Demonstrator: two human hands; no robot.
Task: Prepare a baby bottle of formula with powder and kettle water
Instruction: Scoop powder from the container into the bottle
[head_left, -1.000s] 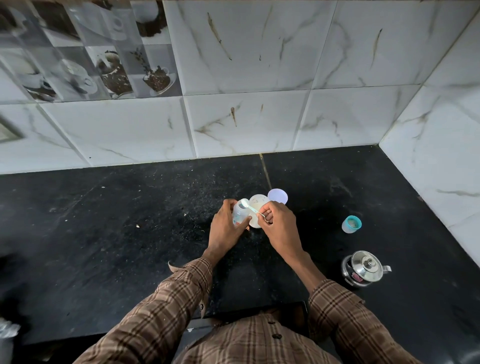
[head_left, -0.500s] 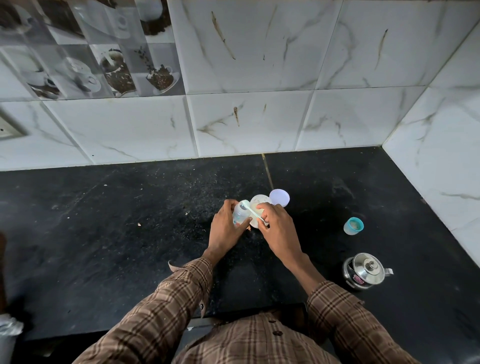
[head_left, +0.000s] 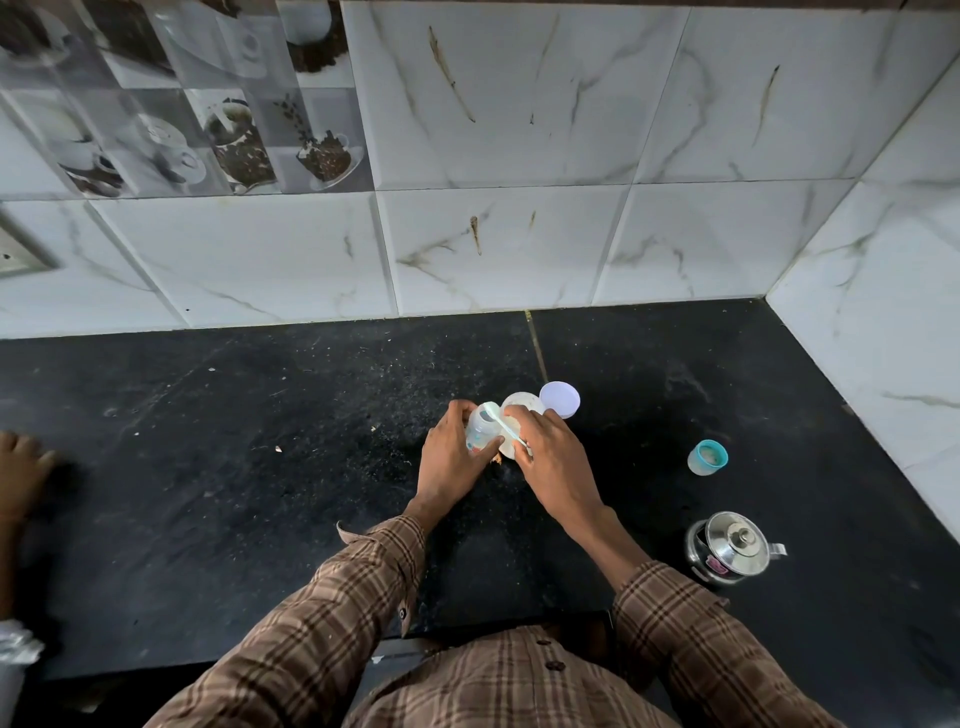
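My left hand (head_left: 451, 462) grips a small clear baby bottle (head_left: 480, 428) standing on the black counter (head_left: 260, 467). My right hand (head_left: 550, 457) holds a pale green scoop (head_left: 503, 423) whose bowl lies over the bottle's open mouth. Just behind the hands stands an open round powder container (head_left: 522, 402), partly hidden by my right hand. Its white lid (head_left: 560, 399) lies beside it to the right. The bottle's teal-ringed cap (head_left: 707, 457) stands apart at the right. A small steel kettle (head_left: 730, 548) with its lid on sits at the near right.
Marble-tiled walls (head_left: 519, 182) close off the back and the right side of the counter. Another person's hand (head_left: 21, 467) rests on the counter at the far left edge. A crumpled pale object (head_left: 15, 649) shows at the lower left.
The scoop stays over the bottle mouth and the hands hardly shift. Another person's hand has come into view at the far left.
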